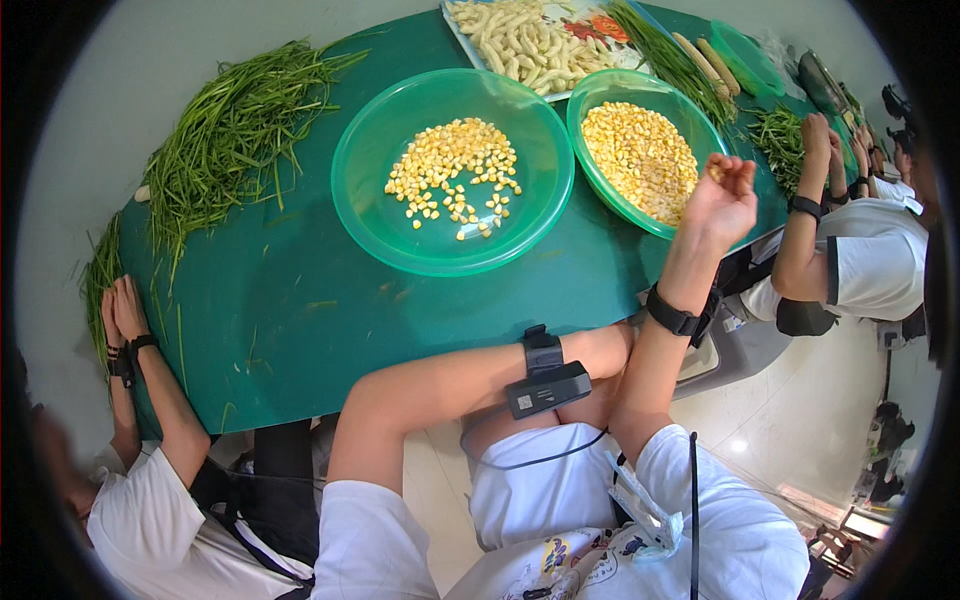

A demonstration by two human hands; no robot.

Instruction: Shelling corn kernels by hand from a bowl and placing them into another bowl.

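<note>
My right hand (724, 195) is raised over the near right rim of the smaller green plastic bowl (641, 217), with fingers curled inward. Small yellowish bits, apparently corn kernels (716, 174), show at its fingers. Many loose kernels (637, 154) fill the bottom of that bowl. To its left, the wider green basin (450, 259) holds a thinner scatter of kernels (457, 161). My left hand (604, 351) lies low at the table's edge, passing behind my right forearm. Its fingers are hidden there. Both wrists wear black straps, the left with a black box.
Green leafy stalks (232, 135) are heaped on the green table (285, 322). A flowered tray (559, 15) bears pale pods (517, 45). Beyond lie green stems (667, 60) and two corncobs (705, 64). One person's hands (126, 307) are at the left, another's (817, 139) at the right.
</note>
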